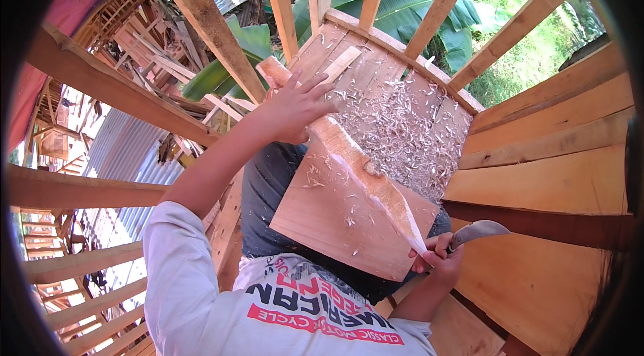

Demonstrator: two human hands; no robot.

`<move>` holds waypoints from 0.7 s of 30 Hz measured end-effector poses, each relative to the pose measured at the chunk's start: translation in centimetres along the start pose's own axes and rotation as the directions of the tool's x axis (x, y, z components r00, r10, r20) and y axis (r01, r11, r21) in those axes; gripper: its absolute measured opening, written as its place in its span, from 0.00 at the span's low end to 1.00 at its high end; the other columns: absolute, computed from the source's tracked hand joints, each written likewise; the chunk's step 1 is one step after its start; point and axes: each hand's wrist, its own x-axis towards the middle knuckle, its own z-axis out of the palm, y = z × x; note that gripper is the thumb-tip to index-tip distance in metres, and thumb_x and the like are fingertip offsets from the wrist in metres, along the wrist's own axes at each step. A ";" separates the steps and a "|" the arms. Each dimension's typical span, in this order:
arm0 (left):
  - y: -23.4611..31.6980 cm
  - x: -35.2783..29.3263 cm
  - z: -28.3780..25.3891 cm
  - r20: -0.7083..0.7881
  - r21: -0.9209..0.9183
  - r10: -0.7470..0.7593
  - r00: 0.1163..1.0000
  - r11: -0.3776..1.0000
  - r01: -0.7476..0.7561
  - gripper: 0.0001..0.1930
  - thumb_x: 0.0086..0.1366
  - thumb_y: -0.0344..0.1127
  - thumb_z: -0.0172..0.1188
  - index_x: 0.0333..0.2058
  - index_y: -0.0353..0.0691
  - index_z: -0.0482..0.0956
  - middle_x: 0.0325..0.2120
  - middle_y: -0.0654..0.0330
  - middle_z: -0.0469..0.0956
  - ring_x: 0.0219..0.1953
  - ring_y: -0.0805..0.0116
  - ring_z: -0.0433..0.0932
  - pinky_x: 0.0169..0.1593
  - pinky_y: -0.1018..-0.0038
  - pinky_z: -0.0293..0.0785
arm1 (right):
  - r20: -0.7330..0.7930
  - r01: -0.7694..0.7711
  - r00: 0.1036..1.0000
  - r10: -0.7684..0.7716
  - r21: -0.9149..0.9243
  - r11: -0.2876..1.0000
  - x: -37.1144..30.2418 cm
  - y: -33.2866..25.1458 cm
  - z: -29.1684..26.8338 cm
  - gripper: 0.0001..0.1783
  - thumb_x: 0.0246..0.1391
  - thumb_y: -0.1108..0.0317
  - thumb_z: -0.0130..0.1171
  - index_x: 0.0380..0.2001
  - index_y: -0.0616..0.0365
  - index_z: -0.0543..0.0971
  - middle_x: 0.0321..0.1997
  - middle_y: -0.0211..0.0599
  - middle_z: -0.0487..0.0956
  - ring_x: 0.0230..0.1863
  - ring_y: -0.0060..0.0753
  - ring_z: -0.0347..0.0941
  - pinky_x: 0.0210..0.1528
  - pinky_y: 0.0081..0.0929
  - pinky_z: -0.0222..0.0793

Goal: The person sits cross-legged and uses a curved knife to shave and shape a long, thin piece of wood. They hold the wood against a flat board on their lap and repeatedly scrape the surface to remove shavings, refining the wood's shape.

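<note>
A long, rough piece of wood (376,185) with pale shaved edges lies diagonally across my lap. My left hand (298,108) grips it near its far left end, fingers spread over the top. My right hand (439,257) is closed around the handle of a knife with a curved, sickle-like blade (479,230), which points to the right. The wood's narrow near end reaches my right hand; whether those fingers also pinch it, I cannot tell. Beneath the wood, a flat wooden board (315,201) rests on my thighs.
Curled wood shavings (392,128) cover the plank floor (325,44) ahead, where a loose wooden strip (342,64) lies. Upright slats (446,4) fence the far side, and a plank wall (537,175) stands close on the right. Beyond the left rails are corrugated sheets (124,155) and scrap wood.
</note>
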 end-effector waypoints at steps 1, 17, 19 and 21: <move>-0.3 -0.1 -0.1 0.073 0.008 0.037 0.997 0.999 -0.037 0.28 0.41 0.35 0.68 0.45 0.45 0.73 0.42 0.55 0.73 0.51 0.55 0.70 0.58 0.57 0.57 | 0.026 0.035 0.999 -0.037 0.043 0.998 -0.2 -0.2 -0.5 0.20 0.43 0.85 0.59 0.19 0.54 0.59 0.27 0.69 0.76 0.16 0.37 0.75 0.18 0.30 0.75; 6.4 -7.0 -6.3 0.699 -0.564 -0.248 0.671 0.386 0.730 0.21 0.53 0.42 0.63 0.40 0.32 0.74 0.27 0.50 0.77 0.32 0.56 0.77 0.38 0.65 0.70 | -0.280 -0.051 0.959 -0.038 -0.302 0.952 0.3 3.7 2.5 0.25 0.62 0.47 0.45 0.18 0.54 0.65 0.10 0.27 0.62 0.08 0.18 0.57 0.08 0.16 0.48; 8.5 -6.9 -5.9 0.705 -0.608 -0.242 0.666 0.277 0.744 0.22 0.54 0.41 0.63 0.44 0.32 0.73 0.30 0.50 0.78 0.34 0.60 0.77 0.41 0.67 0.70 | -0.317 -0.224 0.947 0.059 -0.514 0.828 1.0 4.0 6.2 0.28 0.59 0.49 0.51 0.13 0.59 0.67 0.10 0.28 0.63 0.13 0.19 0.61 0.15 0.22 0.52; 10.1 -6.9 -5.5 0.713 -0.632 -0.228 0.663 0.201 0.749 0.24 0.55 0.40 0.62 0.47 0.32 0.72 0.33 0.49 0.78 0.37 0.61 0.76 0.44 0.69 0.69 | -0.186 -0.149 0.981 0.050 -0.571 0.807 1.6 4.4 8.5 0.25 0.58 0.53 0.54 0.17 0.62 0.70 0.11 0.34 0.65 0.14 0.26 0.65 0.17 0.26 0.55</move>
